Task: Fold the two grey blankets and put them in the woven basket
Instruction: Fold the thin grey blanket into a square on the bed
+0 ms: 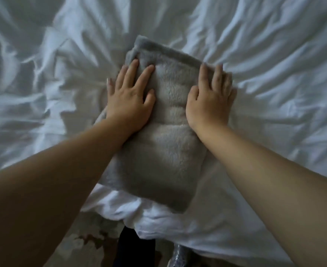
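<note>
Blanket (164, 135): grey, fleecy, folded into a narrow rectangle, lying centre frame on white bedding (274, 64). Long axis runs from upper centre down to lower centre, tilted slightly so the far end leans left. Far end shows a darker grey folded edge with a loose corner sticking up at upper centre-left. Near end is a darker grey band close to the bed's edge, lower centre. Pile on top looks lighter, almost cream, with several cross creases.

Left hand (129, 101): palm down, flat on the blanket's left edge, centre-left of frame. Fingers spread, index and middle reaching toward the far corner, thumb lying on the pile. Pressing, not pinching. Outer fingers hang over onto the bedding.

Right hand (210, 101): palm down on the blanket's right edge, centre-right. Fingers together and extended over the far right corner, fingertips at the dark folded edge. Whether they curl around the edge, I can't tell; motion blur on that side. Thumb rests on top of the pile.

Both bare forearms come in from the lower corners and converge on the blanket.

Bedding is heavily wrinkled, creases radiating out from the blanket. Its edge drops off at the bottom of frame, where patterned floor (85, 237) shows at lower left-centre. Dark shape at bottom centre, can't identify.

Only one blanket in frame.
</note>
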